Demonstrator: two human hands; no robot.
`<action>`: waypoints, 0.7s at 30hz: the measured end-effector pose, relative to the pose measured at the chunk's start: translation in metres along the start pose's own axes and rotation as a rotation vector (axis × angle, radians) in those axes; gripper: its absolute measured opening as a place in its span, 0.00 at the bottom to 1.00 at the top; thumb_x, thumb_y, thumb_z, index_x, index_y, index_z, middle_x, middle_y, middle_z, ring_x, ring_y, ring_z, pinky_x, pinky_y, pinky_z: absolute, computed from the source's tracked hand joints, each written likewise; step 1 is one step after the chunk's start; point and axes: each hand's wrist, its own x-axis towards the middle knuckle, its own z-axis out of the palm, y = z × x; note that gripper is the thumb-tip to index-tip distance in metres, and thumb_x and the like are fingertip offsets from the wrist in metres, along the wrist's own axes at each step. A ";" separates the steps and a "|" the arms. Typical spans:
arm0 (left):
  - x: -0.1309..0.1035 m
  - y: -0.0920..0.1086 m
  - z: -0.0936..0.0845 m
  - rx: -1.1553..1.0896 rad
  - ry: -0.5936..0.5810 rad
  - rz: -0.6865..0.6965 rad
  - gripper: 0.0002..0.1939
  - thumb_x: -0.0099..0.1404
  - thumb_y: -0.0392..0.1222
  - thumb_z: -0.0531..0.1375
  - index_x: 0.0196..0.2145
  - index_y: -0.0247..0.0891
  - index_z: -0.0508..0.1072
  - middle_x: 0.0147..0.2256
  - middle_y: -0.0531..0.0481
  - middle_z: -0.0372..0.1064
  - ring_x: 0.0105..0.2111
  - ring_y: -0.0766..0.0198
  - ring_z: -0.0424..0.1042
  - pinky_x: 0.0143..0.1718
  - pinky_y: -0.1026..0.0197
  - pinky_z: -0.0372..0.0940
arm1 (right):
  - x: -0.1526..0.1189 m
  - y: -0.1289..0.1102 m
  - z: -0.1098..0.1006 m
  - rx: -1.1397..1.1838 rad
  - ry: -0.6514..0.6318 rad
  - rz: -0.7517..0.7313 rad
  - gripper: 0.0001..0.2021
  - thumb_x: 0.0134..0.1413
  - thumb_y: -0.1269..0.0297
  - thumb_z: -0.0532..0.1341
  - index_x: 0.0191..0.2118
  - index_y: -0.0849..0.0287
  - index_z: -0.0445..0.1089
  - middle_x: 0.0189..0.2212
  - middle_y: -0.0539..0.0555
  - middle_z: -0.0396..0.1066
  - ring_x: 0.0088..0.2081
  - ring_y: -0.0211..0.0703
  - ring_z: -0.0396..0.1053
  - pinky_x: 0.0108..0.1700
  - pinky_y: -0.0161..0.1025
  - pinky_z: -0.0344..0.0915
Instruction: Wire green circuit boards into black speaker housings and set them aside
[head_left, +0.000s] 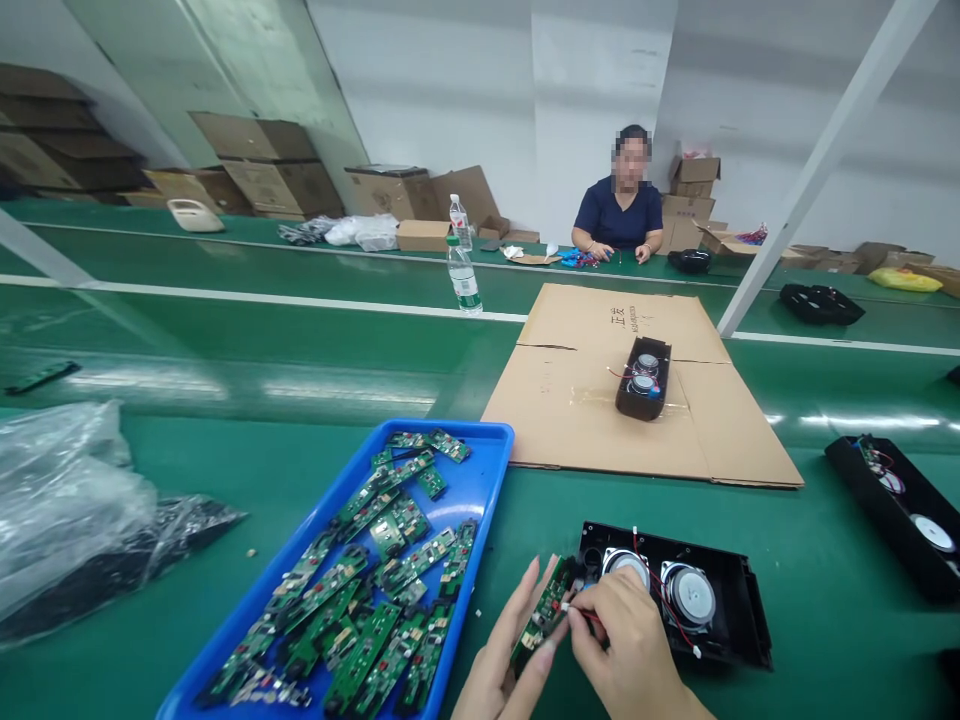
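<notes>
My left hand point(514, 645) holds a green circuit board point(541, 612) on edge between thumb and fingers, at the bottom centre. My right hand point(626, 635) pinches a small white connector point(565, 607) on a red wire against the board's face. Just behind my hands lies an open black speaker housing point(724, 580) with two round speakers, the right one point(688, 595) fully visible, the left one partly covered by my right hand. A loose wire with a white plug hangs over the housing's front edge.
A blue tray point(491, 480) of circuit boards stands to the left. Behind, a cardboard sheet point(570, 400) bears another speaker housing point(643, 378). Another housing point(892, 510) lies at right, a plastic bag point(75, 520) at left. Bottles and a seated person point(619, 215) are farther back.
</notes>
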 end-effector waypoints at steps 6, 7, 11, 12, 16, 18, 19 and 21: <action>0.003 -0.002 0.001 0.024 0.079 -0.080 0.22 0.57 0.55 0.65 0.49 0.54 0.75 0.55 0.56 0.70 0.55 0.53 0.67 0.51 0.64 0.68 | -0.003 -0.004 0.006 0.017 0.105 0.026 0.11 0.63 0.72 0.52 0.28 0.59 0.61 0.18 0.46 0.58 0.22 0.33 0.55 0.26 0.32 0.55; 0.003 -0.003 0.002 0.028 0.085 -0.068 0.21 0.57 0.55 0.65 0.48 0.54 0.75 0.54 0.56 0.71 0.55 0.54 0.68 0.51 0.65 0.67 | -0.004 -0.004 0.007 0.019 0.115 0.031 0.11 0.63 0.73 0.52 0.28 0.59 0.61 0.18 0.47 0.58 0.22 0.33 0.55 0.26 0.32 0.56; 0.002 -0.011 0.008 0.008 0.096 -0.079 0.20 0.54 0.56 0.67 0.44 0.52 0.78 0.50 0.53 0.75 0.54 0.56 0.69 0.52 0.68 0.64 | -0.003 -0.004 0.007 0.003 0.155 0.007 0.10 0.63 0.73 0.53 0.28 0.60 0.62 0.19 0.47 0.58 0.22 0.33 0.55 0.26 0.32 0.56; 0.002 -0.012 0.009 -0.024 0.116 -0.098 0.20 0.53 0.56 0.68 0.43 0.52 0.79 0.49 0.53 0.76 0.54 0.56 0.69 0.51 0.68 0.65 | -0.003 -0.004 0.006 0.002 0.166 0.003 0.10 0.62 0.74 0.53 0.29 0.60 0.62 0.19 0.47 0.58 0.22 0.33 0.54 0.26 0.32 0.56; 0.001 -0.017 0.014 -0.157 0.222 -0.119 0.20 0.50 0.56 0.70 0.41 0.51 0.79 0.46 0.53 0.76 0.49 0.55 0.72 0.47 0.66 0.69 | -0.003 -0.004 0.007 0.015 0.183 0.007 0.10 0.62 0.74 0.53 0.28 0.60 0.61 0.18 0.46 0.55 0.22 0.33 0.53 0.25 0.32 0.55; 0.001 -0.018 0.015 -0.174 0.216 -0.109 0.20 0.49 0.55 0.70 0.41 0.50 0.79 0.45 0.52 0.77 0.49 0.55 0.73 0.47 0.66 0.69 | -0.004 -0.004 0.007 0.007 0.181 0.007 0.11 0.62 0.74 0.52 0.28 0.59 0.61 0.18 0.46 0.55 0.22 0.33 0.53 0.25 0.32 0.55; 0.000 -0.019 0.015 -0.168 0.198 -0.108 0.20 0.50 0.55 0.70 0.41 0.50 0.79 0.46 0.52 0.77 0.49 0.55 0.72 0.47 0.66 0.68 | -0.005 -0.003 0.007 0.001 0.180 0.007 0.11 0.63 0.74 0.52 0.28 0.59 0.61 0.18 0.46 0.55 0.22 0.33 0.53 0.25 0.32 0.55; -0.001 -0.021 0.014 -0.137 0.160 -0.111 0.21 0.51 0.56 0.69 0.43 0.51 0.79 0.48 0.53 0.76 0.51 0.56 0.71 0.49 0.68 0.67 | -0.005 -0.003 0.007 -0.010 0.183 0.007 0.11 0.63 0.74 0.52 0.28 0.59 0.61 0.18 0.46 0.56 0.22 0.33 0.54 0.25 0.32 0.55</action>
